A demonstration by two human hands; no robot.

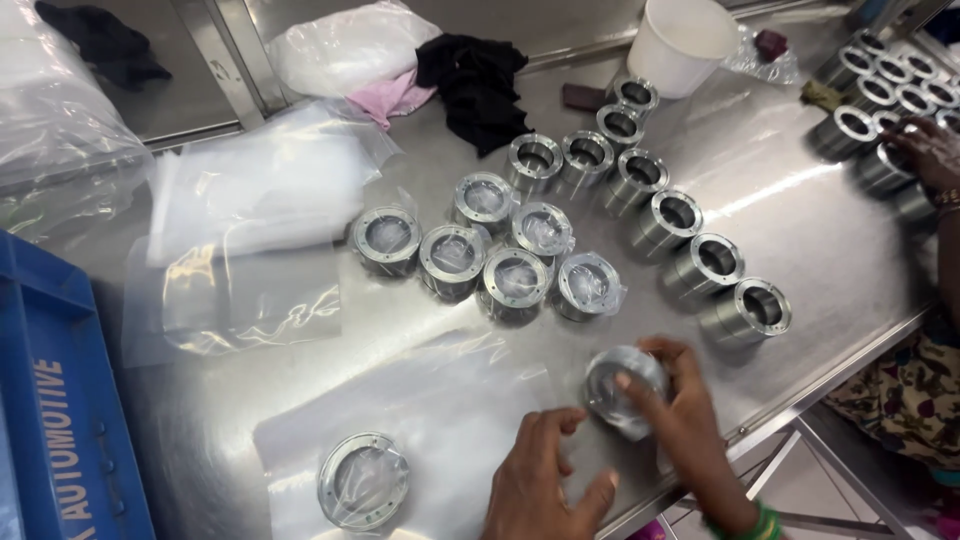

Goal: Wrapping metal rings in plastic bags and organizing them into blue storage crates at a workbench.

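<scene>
Her right hand (672, 392) clasps a shiny metal ring (622, 390) wrapped in crinkly clear film near the steel table's (800, 240) front edge, while the left hand (545, 478) rests open beside it.

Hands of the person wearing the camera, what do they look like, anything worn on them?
Both are bare, with no gloves or sleeves in view. The right hand has a stack of green bangles at the wrist. The left hand shows no ring; its wrist runs out of the picture.
</scene>
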